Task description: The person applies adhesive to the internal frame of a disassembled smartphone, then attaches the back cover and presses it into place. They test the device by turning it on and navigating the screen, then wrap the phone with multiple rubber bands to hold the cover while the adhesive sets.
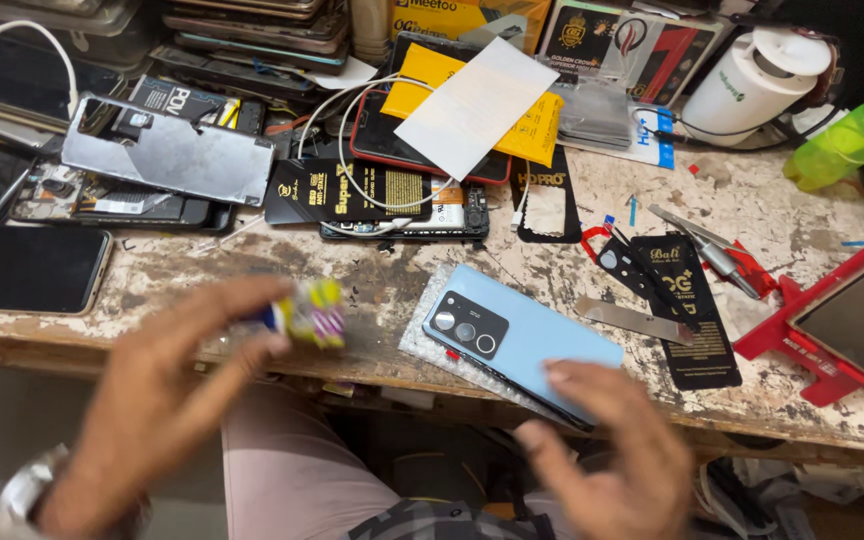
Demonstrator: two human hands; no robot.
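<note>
The light blue phone (522,345) lies face down near the front edge of the worn workbench (752,200), camera end pointing away from the person, on a thin grey mat (422,345) that seems there to keep its glass off the rough top. The right hand (607,455) rests on its near corner, fingers spread and pressing down, apparently to stop it sliding off the edge. The left hand (177,390) is blurred, but its thumb and fingers are pinched on a small yellow and purple packet (307,312), held up just left of the phone. A flat metal blade (637,320) and tweezers (707,250) lie close on the right, within easy reach, beside black screen-protector sleeves (682,300).
</note>
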